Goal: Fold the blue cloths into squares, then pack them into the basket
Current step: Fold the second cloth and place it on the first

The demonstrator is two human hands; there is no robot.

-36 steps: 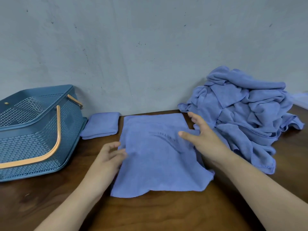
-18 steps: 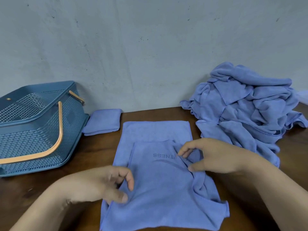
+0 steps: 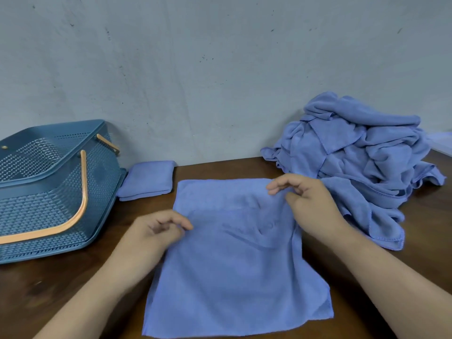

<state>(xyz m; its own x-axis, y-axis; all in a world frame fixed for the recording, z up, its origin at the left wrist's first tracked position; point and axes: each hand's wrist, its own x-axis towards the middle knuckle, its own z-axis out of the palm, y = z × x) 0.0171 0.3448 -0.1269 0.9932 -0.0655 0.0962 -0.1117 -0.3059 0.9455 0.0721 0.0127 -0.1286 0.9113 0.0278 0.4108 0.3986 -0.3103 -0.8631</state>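
The blue cloth [image 3: 234, 265] lies flat on the table [image 3: 232, 168]; the right hand [image 3: 305, 204] pinches its far right edge; the left hand [image 3: 154, 232] curls at the left edge, its grip too blurred to tell; soft, light and limp, the cloth looks best taken by its corners.

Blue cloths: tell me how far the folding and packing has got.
Done: one folded cloth lies beside the basket, not in it. In hand: a part-folded cloth on the table, right hand pinching its far right corner, left hand at its left edge, grip blurred. Left: the pile of unfolded cloths on the right, and the packing.
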